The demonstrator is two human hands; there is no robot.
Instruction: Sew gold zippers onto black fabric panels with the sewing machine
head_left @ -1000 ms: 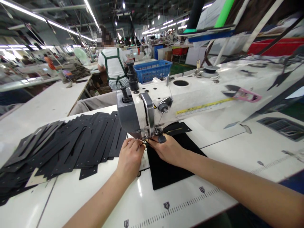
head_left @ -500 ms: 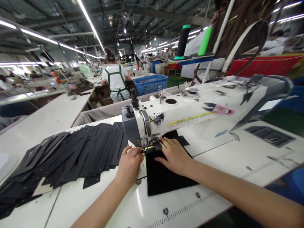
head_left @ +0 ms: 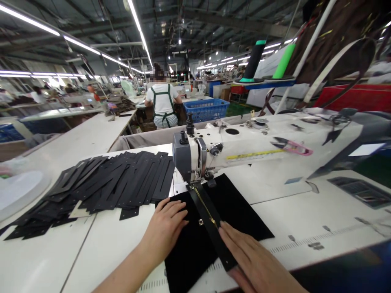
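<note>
Black flat strips (head_left: 122,191), thin and with slots, are piled at the left of the white worktop (head_left: 119,248). Beside them, the left hand (head_left: 163,226) is laid over the black soft fabric (head_left: 183,256), its grip open, fingers slightly spread, with nothing pinched. Under the metal presser foot (head_left: 197,183), the far end of a long black strip with golden zipper (head_left: 220,242) is placed; its length lies across the fabric. By the right hand (head_left: 256,258) the strip's near part is touched along its edge, fingers extended; whether it is pinched cannot be told. For good guiding, the fabric should be pressed lightly and flat, the strip held straight without pulling, the golden slider kept away from the foot, and the fingers well apart from the needle.
</note>
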